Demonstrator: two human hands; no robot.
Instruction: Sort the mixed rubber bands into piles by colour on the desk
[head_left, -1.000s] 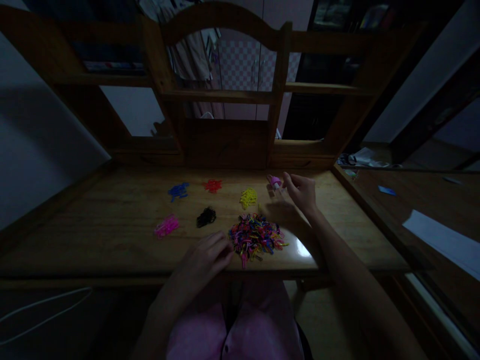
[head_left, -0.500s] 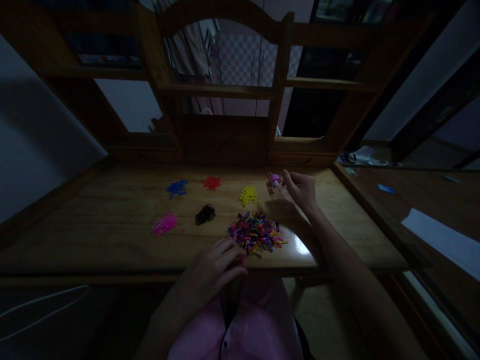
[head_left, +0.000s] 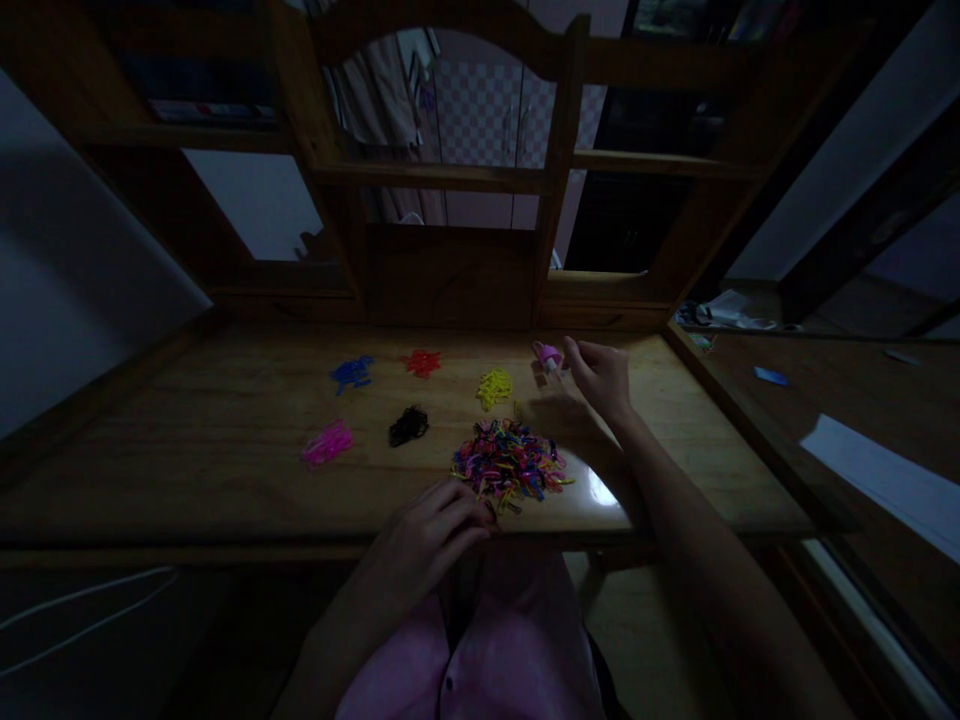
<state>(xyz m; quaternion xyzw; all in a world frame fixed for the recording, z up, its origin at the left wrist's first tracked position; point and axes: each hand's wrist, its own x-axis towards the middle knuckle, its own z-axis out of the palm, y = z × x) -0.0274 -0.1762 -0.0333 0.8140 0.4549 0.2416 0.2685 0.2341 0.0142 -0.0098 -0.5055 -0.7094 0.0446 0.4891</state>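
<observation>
A heap of mixed coloured small bands [head_left: 507, 463] lies near the front edge of the wooden desk [head_left: 225, 480]. My left hand [head_left: 427, 535] rests at that edge just left of the heap, fingers curled and pinched together; what they hold is too small to see. My right hand [head_left: 596, 378] hovers over the desk behind the heap, fingers pinching a small pink thing [head_left: 549, 357]. Sorted little piles lie farther back: blue [head_left: 351, 372], red [head_left: 422, 363], yellow [head_left: 494, 388], black [head_left: 409, 425] and pink [head_left: 327, 443].
A wooden hutch with shelves [head_left: 450, 180] rises along the desk's back edge. A second wooden surface to the right carries a white sheet [head_left: 877, 470] and a small blue item [head_left: 770, 376]. A white cable [head_left: 82, 610] runs below the desk on the left. The room is dim.
My left hand has drawn back from the heap's left side to the desk's front edge and curled its fingers. My right hand has stayed almost still with the pink thing.
</observation>
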